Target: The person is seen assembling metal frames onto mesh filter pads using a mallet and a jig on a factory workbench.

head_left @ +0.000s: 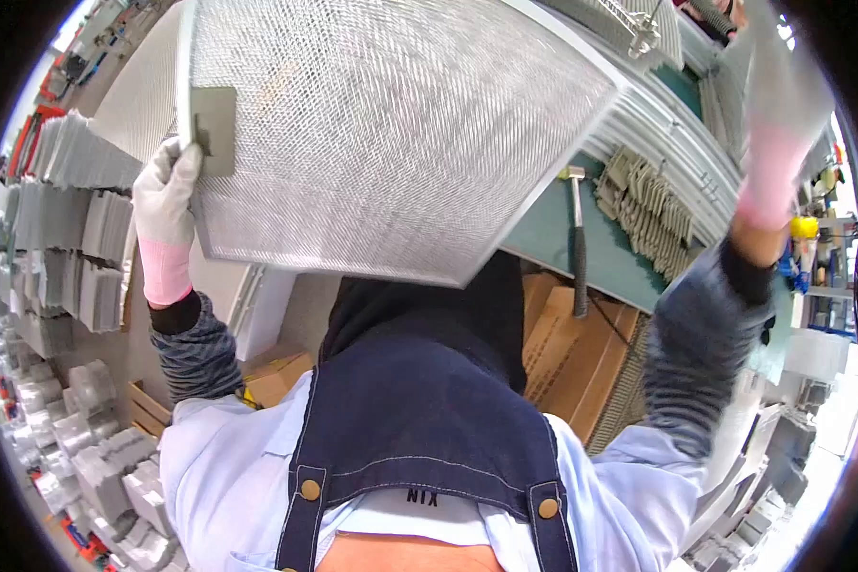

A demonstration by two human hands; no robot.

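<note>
From far away, I watch the gloved left hand [167,195]: its thumb and fingers are pinching the left edge of the mesh panel [381,143], just beside a flat grey plate [216,129]. From this nearer hand, the panel spreads to the right; its top is cut off, so I cannot tell its long axis. The right hand [786,105] is raised at far right, well apart from the panel, and too blurred for me to tell its finger state. The mesh is silvery and finely patterned, with thin, straight edges. Farther, a dark-handled hammer [579,229] lies across the edge of the green table [541,224], near ridged grey pieces [643,205].
</note>
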